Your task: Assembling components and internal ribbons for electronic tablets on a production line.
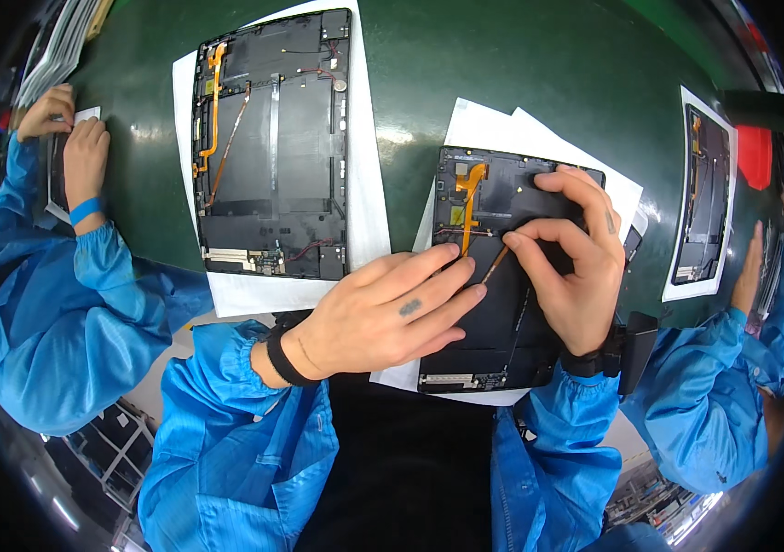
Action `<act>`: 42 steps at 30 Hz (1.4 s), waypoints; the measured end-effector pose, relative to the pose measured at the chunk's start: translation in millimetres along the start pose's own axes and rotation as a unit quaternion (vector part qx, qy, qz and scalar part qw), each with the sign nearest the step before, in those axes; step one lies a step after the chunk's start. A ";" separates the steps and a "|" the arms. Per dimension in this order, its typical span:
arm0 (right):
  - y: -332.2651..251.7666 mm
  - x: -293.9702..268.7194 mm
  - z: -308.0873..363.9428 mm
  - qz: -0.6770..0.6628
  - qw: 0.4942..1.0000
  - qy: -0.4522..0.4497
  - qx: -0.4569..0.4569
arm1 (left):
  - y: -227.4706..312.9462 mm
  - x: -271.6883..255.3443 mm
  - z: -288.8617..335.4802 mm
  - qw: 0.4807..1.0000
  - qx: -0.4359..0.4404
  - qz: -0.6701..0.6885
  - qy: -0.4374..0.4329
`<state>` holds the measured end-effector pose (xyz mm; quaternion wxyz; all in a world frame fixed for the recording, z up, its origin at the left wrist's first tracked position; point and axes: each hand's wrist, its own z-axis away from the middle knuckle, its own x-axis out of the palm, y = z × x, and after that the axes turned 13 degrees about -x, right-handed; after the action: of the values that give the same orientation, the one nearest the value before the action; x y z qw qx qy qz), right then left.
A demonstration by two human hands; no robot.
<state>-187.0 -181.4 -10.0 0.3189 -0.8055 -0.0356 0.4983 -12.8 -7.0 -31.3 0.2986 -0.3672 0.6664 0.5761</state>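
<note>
At the far left of the green worktop [410, 55], a co-worker in blue sleeves [61, 340] has both hands at a dark panel [58, 175]. Next to that, a black tablet housing [305, 138] lies open on white sheets, an orange flex cable [212, 110] along its left side.

Then comes the wearer's left hand [392, 308], reaching in from the lower left across a second black tablet housing [489, 340]. Its fingers are extended, slightly spread; the thumb is hidden, so I cannot tell whether they grip or only rest. Near the fingertips, the lower end of a second orange flex cable [472, 189] comes down.

Just right of those fingertips is a thin brown ribbon cable [494, 267], over the middle of the second housing. Its long axis slants: one end points away and rightward, the other back toward the left fingers. The right hand [581, 262] has that far end pinched between thumb and index finger, its other fingers arched over the housing's upper right. So the right hand holds the cable, the left is just beside it.

Farther right, a third open housing [707, 198] lies on a white sheet near another co-worker's hand [749, 267].
</note>
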 end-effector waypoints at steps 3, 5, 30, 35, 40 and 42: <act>0.2 -0.7 0.7 0.000 1.000 0.000 0.006 | 6.1 -1.0 -6.1 1.000 -0.016 -0.015 -0.014; 0.3 -0.9 0.9 -0.001 1.000 0.000 0.011 | 11.1 -2.4 -13.1 0.999 -0.025 -0.036 -0.027; 6.2 7.6 4.1 -0.033 0.996 0.081 0.002 | 31.8 -8.0 -24.2 0.990 -0.056 -0.119 -0.052; 13.4 -6.6 10.7 -0.076 0.990 0.119 0.001 | 26.7 -4.6 -22.5 0.992 -0.054 -0.110 -0.033; 11.2 -13.4 12.8 -0.048 0.997 0.062 -0.021 | 26.9 -0.7 -28.4 0.991 -0.060 -0.115 -0.021; 15.4 -9.5 12.7 -0.030 0.997 0.040 -0.059 | 28.4 1.1 -27.9 0.992 -0.060 -0.112 -0.021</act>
<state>-206.2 -191.1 -14.8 0.2866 -0.8410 -0.0761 0.4525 -36.4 -32.9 -12.1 0.3526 -0.4441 0.5789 0.5860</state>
